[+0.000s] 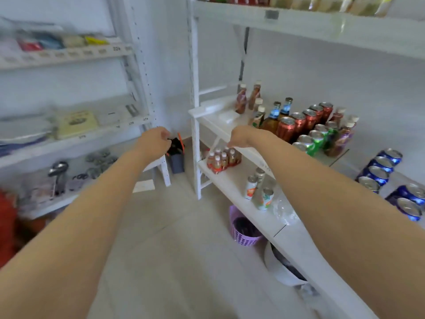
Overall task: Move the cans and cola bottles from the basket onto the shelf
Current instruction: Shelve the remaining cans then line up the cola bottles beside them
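Note:
Both my bare arms reach forward at chest height. My left hand is seen from the back, fingers loosely curled, with nothing visible in it. Just past its fingertips, far off on the floor in the corner, stands a dark basket with orange handles. My right hand hangs with relaxed fingers above a wrapped pack of small bottles. It holds nothing. On the white shelf to the right stand red cans, green cans, blue cans and brown bottles.
Three small cans stand on the lower board beside clear plastic wrap. A purple basket sits on the floor under that board. A second white rack with packets and tools fills the left side. Pale floor lies between the racks.

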